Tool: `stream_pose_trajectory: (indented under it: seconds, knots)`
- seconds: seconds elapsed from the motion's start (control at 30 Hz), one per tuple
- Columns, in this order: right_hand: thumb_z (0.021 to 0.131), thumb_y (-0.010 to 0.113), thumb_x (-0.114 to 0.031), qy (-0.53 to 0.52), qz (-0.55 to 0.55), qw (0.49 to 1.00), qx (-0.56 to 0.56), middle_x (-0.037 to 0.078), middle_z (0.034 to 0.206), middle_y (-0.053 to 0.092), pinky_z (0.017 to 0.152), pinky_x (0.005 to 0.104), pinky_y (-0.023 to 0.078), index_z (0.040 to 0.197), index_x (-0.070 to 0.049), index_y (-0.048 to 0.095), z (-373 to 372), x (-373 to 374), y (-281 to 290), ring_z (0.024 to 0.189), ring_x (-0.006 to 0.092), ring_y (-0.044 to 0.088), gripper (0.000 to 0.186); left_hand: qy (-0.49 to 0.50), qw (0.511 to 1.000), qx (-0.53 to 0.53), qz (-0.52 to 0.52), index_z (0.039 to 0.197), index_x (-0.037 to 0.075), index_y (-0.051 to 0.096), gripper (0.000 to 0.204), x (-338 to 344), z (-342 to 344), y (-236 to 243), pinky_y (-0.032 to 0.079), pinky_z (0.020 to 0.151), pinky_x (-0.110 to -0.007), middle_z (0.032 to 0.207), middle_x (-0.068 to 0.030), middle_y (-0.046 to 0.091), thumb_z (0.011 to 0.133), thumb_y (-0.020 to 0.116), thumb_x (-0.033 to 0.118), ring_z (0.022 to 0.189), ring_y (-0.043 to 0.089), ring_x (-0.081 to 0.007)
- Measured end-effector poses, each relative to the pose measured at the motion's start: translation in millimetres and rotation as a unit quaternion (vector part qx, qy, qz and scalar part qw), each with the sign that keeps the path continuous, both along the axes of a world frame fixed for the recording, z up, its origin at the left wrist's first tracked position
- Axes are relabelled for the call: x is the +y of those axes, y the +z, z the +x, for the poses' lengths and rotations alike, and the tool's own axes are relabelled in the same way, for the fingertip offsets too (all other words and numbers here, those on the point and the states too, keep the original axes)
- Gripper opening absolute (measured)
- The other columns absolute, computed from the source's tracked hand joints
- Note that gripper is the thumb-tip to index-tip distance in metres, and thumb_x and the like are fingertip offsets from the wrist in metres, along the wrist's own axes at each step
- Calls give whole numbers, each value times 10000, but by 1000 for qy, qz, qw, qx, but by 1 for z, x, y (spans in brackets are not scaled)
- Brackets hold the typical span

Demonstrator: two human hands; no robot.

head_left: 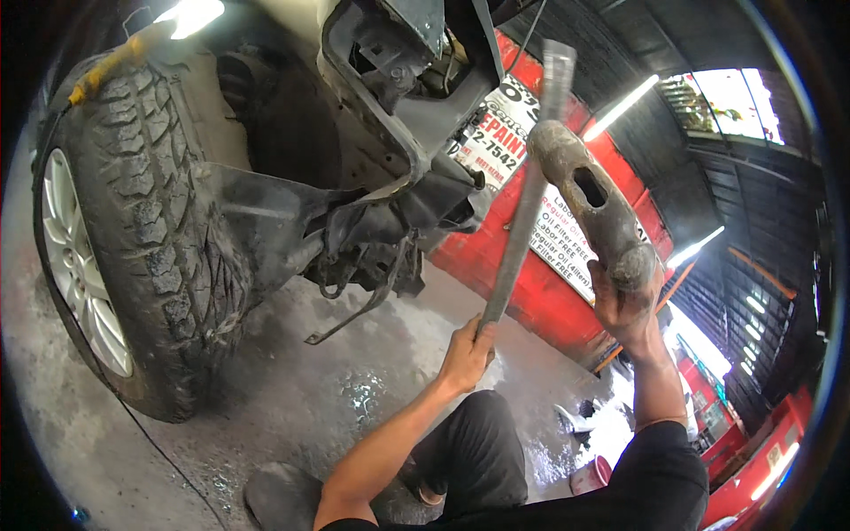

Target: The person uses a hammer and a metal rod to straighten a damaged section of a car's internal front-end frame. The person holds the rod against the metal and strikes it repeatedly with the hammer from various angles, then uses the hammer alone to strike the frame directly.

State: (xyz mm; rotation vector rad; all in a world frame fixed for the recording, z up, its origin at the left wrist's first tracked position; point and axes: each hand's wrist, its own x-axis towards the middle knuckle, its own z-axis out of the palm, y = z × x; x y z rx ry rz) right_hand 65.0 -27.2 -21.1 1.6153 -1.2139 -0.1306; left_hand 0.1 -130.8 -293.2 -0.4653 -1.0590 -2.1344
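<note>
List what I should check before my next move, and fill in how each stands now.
1. Left hand closed around the lower end of the flat metal bar: ok.
2. Right hand supporting the lower end of the dark metal piece: ok; how firmly, cannot tell.
3. Bar and metal piece touching where they overlap: cannot tell from this view.
4. Hands covered by gloves: not ok, both are bare.
5. Bar apart from the tire: ok, it is well to the right.
6. Work light lit: ok.
</note>
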Motion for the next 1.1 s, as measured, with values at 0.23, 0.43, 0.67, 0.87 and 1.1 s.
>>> stream_pose_trajectory:
  seconds: [0.23, 0.43, 0.67, 0.87, 1.1]
  knots:
    - [844, 655, 2, -98, -6, 972, -214, 228, 932, 730, 678, 383, 569, 1488, 53, 446, -14, 24, -27, 748, 337, 740, 679, 71, 995, 4, 67, 941, 67, 508, 348, -18, 17, -4, 344, 374, -262, 610, 21, 463, 1107, 472, 371, 428, 419, -66]
    - [978, 631, -211, -120, -65, 862, -489, 166, 727, 610, 620, 336, 505, 1374, 59, 522, -31, 34, -73, 639, 221, 644, 491, 155, 984, -85, 27, 956, 45, 531, 343, -37, 34, -21, 356, 415, -281, 594, 17, 465, 1095, 499, 357, 454, 422, -87]
    - [940, 740, -334, -42, -40, 455, -888, 42, 668, 512, 451, 322, 466, 1066, -67, 502, -74, 35, -157, 476, 147, 521, 379, 232, 931, -271, -83, 1104, -67, 642, 407, -19, 72, -105, 506, 607, -370, 681, -107, 613, 1025, 608, 331, 628, 600, -177]
    - [928, 773, -266, 118, 64, 396, -908, 143, 1000, 662, 841, 397, 571, 1261, 67, 480, -110, 1, -250, 889, 237, 685, 555, 503, 788, -273, -228, 1003, -34, 663, 371, 3, 106, -206, 500, 613, -427, 694, -158, 640, 978, 637, 335, 626, 657, -313]
    - [910, 812, -311, 225, 257, 293, -893, 182, 1276, 613, 988, 397, 500, 1364, 72, 463, -136, -62, -327, 1142, 242, 615, 689, 445, 763, -408, -231, 957, 19, 593, 351, 6, 119, -207, 477, 640, -463, 735, -170, 593, 994, 604, 369, 675, 650, -345]
